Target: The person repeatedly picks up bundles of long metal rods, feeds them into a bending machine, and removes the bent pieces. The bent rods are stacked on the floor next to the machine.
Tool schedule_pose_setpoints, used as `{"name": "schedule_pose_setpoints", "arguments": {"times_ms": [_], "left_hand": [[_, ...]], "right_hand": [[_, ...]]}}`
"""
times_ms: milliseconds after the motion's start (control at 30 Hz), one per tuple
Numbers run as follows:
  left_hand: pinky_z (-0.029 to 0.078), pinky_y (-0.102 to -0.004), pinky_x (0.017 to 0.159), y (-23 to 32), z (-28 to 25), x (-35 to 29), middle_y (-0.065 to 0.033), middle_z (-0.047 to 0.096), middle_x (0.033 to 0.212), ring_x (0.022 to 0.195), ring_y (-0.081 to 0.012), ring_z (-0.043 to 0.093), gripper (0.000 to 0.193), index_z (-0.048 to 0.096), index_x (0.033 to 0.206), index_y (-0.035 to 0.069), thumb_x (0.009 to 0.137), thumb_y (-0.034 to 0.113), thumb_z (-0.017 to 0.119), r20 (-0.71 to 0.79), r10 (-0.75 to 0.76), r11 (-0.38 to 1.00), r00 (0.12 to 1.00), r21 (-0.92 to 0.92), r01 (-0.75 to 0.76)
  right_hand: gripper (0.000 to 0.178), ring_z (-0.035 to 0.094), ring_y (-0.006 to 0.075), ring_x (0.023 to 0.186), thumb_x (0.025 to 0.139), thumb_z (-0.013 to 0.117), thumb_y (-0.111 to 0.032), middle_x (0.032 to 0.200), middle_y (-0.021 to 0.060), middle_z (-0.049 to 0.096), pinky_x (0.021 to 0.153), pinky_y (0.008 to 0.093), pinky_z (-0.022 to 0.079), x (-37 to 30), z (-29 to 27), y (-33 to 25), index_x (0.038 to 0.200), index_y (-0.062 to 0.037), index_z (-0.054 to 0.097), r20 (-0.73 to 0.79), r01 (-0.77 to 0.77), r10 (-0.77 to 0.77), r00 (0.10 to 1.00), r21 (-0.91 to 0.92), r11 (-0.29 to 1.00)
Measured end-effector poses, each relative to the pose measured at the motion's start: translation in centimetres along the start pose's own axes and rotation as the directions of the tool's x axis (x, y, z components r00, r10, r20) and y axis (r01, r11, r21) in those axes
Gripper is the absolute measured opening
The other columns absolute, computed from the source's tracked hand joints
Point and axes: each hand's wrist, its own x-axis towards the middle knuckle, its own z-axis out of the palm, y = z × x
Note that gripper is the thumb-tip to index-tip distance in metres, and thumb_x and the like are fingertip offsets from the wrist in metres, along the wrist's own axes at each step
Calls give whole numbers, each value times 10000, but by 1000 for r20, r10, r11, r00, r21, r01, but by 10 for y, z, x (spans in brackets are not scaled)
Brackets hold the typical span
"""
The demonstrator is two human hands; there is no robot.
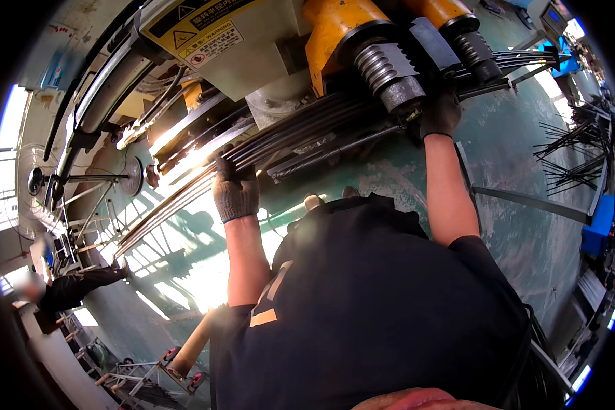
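A bundle of long, thin metal rods (pixel 280 136) runs from the lower left, past the machine's front, to the upper right. My left hand (pixel 237 191), in a dark knit glove, is closed on the rods at their near side. My right hand (pixel 441 115), also gloved, reaches up beside a ridged steel roller (pixel 387 68) and beneath a grey metal block (pixel 434 45); its fingers are lost in shadow there. Below the bundle, between my hands, lies a slim shaft with a coil spring (pixel 297 168).
The machine has orange housings (pixel 345 26) and a pale cabinet (pixel 253 51) with warning labels. A metal rail (pixel 526 203) crosses on the right; dark rods (pixel 577 147) are piled beyond. A person (pixel 75 287) stands far left, near a round-based stand (pixel 132 176).
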Motion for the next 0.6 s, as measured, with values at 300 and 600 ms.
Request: {"name": "schedule_pose_setpoints", "arguments": {"times_ms": [300, 600], "left_hand": [[508, -533, 1067, 43, 0, 9, -167, 675, 1196, 1157, -337, 628, 303, 599, 1263, -18, 1071, 209, 544, -112, 185, 981, 976, -36, -190], [516, -436, 1061, -23, 13, -1, -164, 672, 1236, 1183, -295, 624, 331, 613, 1252, -9, 1065, 259, 563, 101, 95, 995, 990, -47, -91]], "right_hand": [[474, 683, 314, 1125, 1056, 544, -371, 1231, 157, 708, 1001, 392, 532, 25, -144, 92, 1304, 22, 637, 19, -186, 186, 982, 91, 978], [506, 716, 233, 1029, 1048, 584, -407, 1175, 130, 734, 920, 361, 561, 14, -148, 114, 1248, 51, 666, -19, -193, 194, 981, -248, 949]]}}
